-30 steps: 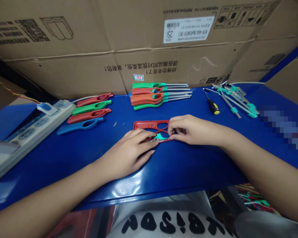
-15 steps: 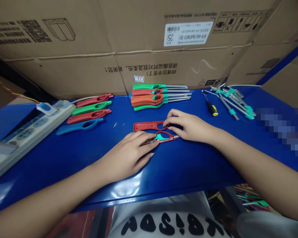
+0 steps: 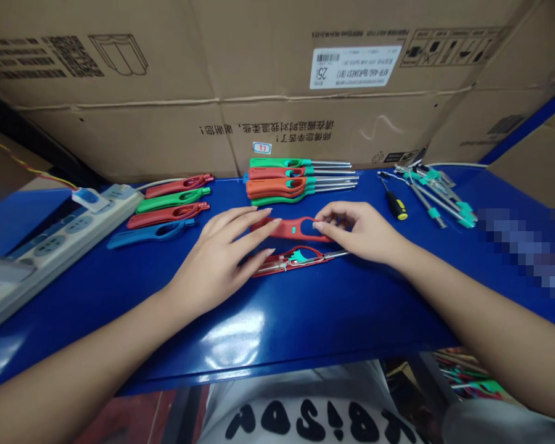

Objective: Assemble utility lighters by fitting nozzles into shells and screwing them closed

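Observation:
My right hand (image 3: 354, 231) pinches the right end of a red lighter casing half (image 3: 287, 229), whose outer face with a small green patch is turned up. My left hand (image 3: 229, 246) has its fingers spread, the fingertips over the left end of that half; whether they press on it I cannot tell. Just in front lies the other red casing half (image 3: 312, 261), open side up, holding a clear tank, a green trigger (image 3: 299, 256), wires and the start of a metal tube (image 3: 337, 254). The left hand covers part of its left end.
Finished-looking lighters (image 3: 277, 188) are stacked at the back. Casings in red, green and blue (image 3: 155, 233) lie left, beside a power strip (image 3: 50, 246). A screwdriver (image 3: 394, 203) and metal tubes with green parts (image 3: 437, 191) lie right. A cardboard box (image 3: 166, 135) stands behind.
The red casing half has been turned from inner face up to outer face up in my right hand. My left hand has moved off the filled half toward it, fingers spreading.

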A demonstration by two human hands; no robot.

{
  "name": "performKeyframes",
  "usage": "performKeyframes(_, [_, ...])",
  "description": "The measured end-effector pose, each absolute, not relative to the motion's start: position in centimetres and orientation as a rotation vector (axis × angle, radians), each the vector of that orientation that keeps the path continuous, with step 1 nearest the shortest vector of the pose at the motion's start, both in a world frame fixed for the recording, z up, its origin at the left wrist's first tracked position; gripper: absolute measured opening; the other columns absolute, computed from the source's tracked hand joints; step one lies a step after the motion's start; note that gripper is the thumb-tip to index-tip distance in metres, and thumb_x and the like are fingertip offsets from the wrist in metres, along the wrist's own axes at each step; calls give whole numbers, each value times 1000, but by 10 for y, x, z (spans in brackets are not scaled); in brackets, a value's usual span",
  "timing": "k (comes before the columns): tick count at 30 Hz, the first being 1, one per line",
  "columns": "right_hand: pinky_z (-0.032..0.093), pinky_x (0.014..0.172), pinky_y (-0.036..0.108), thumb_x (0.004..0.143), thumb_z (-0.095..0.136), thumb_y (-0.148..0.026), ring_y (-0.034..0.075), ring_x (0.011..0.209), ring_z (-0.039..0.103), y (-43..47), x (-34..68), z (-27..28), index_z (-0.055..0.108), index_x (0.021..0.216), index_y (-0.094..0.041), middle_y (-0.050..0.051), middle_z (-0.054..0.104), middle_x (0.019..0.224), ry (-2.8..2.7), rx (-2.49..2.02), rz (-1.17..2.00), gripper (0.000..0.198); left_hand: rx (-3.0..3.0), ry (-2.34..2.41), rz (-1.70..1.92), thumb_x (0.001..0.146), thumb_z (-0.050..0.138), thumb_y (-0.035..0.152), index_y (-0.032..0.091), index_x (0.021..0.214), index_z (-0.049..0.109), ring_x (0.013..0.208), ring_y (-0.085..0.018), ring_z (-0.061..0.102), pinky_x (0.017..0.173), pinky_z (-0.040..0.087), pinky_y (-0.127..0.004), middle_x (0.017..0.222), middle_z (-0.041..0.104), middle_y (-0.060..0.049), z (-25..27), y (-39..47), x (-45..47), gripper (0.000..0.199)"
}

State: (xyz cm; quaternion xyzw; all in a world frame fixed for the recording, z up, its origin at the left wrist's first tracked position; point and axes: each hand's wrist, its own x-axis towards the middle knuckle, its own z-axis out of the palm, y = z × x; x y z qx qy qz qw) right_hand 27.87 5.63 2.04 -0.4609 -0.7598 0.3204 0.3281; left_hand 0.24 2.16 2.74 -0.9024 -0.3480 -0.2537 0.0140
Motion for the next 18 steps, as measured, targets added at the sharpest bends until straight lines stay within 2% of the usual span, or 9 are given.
performKeyframes(4, [44,58,27,81,71,-46,13,63,55,53,274,22,68,88,-15,2,64,73,-1904,-1165,1155,31,-2824,-1049,-728,100,59,29,23,140,56,129,-30,54,110,42,-49,140,62,-11,24,21,1,41])
performKeyframes(7, [47,61,28,85,67,-49,14,66,58,52,272,21,70,94,-16,4,68,79,-1897,-1138,1243,35,-2891,-1083,-697,102,54,31,18,139,56,112,-26,63,96,50,-41,124,67,-12,23,18,2,39])
performKeyframes(10, [48,63,30,91,62,-43,16,73,57,52,273,19,68,109,-17,7,66,92,-1970,-1095,858,32,-2905,-1252,-696,102,47,26,13,134,58,102,-25,64,86,52,-37,113,65,-12,27,17,2,36])
performKeyframes(13, [49,71,32,88,67,-30,17,80,53,51,276,19,64,110,-21,7,60,102,-2066,-966,376,25,-2885,-1470,-670,99,40,18,12,124,61,98,-25,63,83,50,-37,107,63,-10,31,18,2,33])
performKeyframes(15, [46,66,29,88,67,-25,13,70,49,49,279,20,58,114,-23,3,57,98,-2110,-896,376,28,-2868,-1606,-643,98,38,20,13,113,62,94,-26,63,80,48,-38,102,63,-9,32,19,2,28])
performKeyframes(18, [39,53,24,90,65,-21,7,55,38,44,282,23,41,137,-28,0,55,100,-2130,-852,584,53,-2888,-1767,-647,99,38,24,18,93,56,81,-24,62,72,45,-35,88,62,-5,31,20,4,20])
